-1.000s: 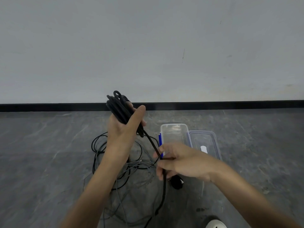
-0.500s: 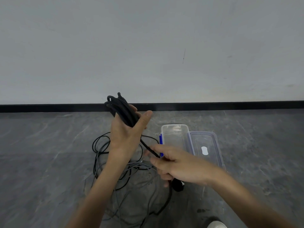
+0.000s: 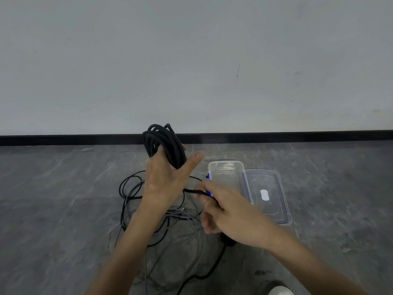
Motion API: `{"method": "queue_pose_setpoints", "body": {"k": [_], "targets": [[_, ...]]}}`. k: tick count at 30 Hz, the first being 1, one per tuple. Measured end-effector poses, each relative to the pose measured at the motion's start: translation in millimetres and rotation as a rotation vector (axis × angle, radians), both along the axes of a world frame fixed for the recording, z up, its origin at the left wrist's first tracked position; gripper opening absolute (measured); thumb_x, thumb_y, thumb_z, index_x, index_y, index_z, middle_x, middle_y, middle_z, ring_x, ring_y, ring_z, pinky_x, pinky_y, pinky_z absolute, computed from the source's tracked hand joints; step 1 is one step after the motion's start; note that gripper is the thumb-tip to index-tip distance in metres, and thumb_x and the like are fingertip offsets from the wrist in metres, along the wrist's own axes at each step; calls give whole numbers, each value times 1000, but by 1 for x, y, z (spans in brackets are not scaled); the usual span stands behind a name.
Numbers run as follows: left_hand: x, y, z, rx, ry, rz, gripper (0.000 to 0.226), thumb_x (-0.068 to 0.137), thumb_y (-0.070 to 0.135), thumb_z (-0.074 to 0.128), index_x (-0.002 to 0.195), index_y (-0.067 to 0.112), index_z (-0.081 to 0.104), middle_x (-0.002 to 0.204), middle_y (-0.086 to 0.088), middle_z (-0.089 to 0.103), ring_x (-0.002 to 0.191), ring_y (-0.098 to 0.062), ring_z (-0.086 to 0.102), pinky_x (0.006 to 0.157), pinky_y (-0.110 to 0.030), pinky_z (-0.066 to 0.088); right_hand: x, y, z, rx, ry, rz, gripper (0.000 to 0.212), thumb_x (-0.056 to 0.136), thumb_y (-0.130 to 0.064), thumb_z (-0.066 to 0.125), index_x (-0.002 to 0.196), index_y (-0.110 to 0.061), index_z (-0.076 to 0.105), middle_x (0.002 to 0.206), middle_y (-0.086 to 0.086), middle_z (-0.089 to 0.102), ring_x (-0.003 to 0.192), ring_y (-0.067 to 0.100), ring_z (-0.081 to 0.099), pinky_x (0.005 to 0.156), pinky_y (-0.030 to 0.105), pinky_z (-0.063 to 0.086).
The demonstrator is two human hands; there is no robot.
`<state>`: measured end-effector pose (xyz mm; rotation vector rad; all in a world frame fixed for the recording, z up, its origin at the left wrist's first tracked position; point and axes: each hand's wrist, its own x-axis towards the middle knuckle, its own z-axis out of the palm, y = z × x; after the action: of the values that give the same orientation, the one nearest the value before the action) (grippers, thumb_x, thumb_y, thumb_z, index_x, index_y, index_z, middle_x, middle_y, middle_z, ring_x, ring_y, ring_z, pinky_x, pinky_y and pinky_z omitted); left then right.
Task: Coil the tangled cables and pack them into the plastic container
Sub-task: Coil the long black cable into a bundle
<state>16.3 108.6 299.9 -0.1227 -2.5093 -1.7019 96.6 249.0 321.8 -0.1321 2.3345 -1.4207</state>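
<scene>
Black cable coil (image 3: pixel 163 143) gripped by left hand (image 3: pixel 165 179) | right hand (image 3: pixel 229 211) pinches its tail (image 3: pixel 191 190)

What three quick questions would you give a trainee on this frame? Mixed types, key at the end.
1. True or false: the lid sits closed on the container.
2. Which hand grips the black coil? A left, B right, C neither.
3. Fill in: the loose cables lie on the ___.
Key: 1 false, the lid lies open beside the container. 2 A, the left hand. 3 floor.
</scene>
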Motion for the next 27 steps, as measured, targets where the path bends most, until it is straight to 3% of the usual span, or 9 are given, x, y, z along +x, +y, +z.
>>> {"method": "queue_pose_setpoints", "body": {"k": [6, 8, 11, 14, 17, 19, 21, 24, 27], "targets": [[-1, -7, -5, -282, -76, -142, 73, 60, 81, 51, 92, 16, 60, 74, -1, 67, 74, -13, 65, 66, -26, 50, -4, -2, 6, 41, 235, 8, 18, 100, -19, 46, 99, -14, 63, 57, -11, 51, 51, 3, 43, 54, 27, 40], [1, -6, -7, -365, -96, -263, 52, 75, 67, 54, 81, 15, 61, 68, 2, 64, 64, -9, 60, 60, -25, 50, -6, 3, 12, -34, 224, -28, 12, 95, -10, 51, 95, -19, 59, 58, -18, 56, 49, 1, 47, 51, 17, 35], [9, 1, 0, -226, -188, -440, 58, 92, 65, 36, 57, 24, 55, 48, 6, 55, 44, -2, 50, 45, -13, 36, -8, 15, 22, -205, 168, -10, 21, 87, 8, 49, 92, -11, 53, 64, -12, 68, 53, -1, 57, 54, 10, 40], [16, 3, 8, -71, -404, -656, 76, 82, 82, 14, 56, 25, 59, 51, 2, 59, 49, -8, 57, 55, -15, 47, -12, 24, 23, -255, 193, -2, 17, 89, 7, 57, 92, -9, 50, 78, 12, 73, 72, 16, 72, 75, 28, 55], [20, 3, 10, 17, -469, -843, 79, 71, 90, 31, 71, 15, 56, 57, 3, 53, 47, -11, 51, 58, -23, 46, -16, 35, 20, -130, 299, -64, 22, 82, -6, 73, 92, -12, 54, 73, 5, 73, 71, 15, 70, 75, 37, 56], [18, 4, 8, 32, -484, -898, 86, 68, 85, 52, 81, 0, 56, 56, 5, 52, 44, -10, 50, 55, -22, 44, -19, 43, 18, -24, 385, -95, 24, 76, -12, 79, 84, -14, 56, 67, -2, 70, 63, 9, 65, 65, 30, 54], [17, 5, 8, 74, -501, -931, 63, 74, 65, 65, 79, 3, 57, 54, 4, 51, 43, -11, 49, 52, -23, 42, -22, 46, 15, 98, 478, -89, 24, 75, -17, 80, 77, -17, 57, 64, -7, 64, 62, 5, 61, 59, 18, 47], [17, 5, 10, 127, -492, -959, 33, 80, 47, 64, 68, 17, 56, 54, 3, 49, 43, -12, 48, 51, -22, 42, -24, 46, 12, 147, 535, -66, 20, 77, -23, 79, 76, -16, 60, 66, -6, 62, 63, 8, 57, 56, 14, 42], [15, 4, 7, 145, -517, -947, 43, 81, 45, 64, 76, 3, 54, 55, 2, 49, 43, -13, 48, 50, -20, 42, -24, 48, 13, 140, 510, -31, 15, 80, -19, 76, 81, -14, 62, 72, -3, 64, 68, 11, 57, 61, 19, 46]]}}
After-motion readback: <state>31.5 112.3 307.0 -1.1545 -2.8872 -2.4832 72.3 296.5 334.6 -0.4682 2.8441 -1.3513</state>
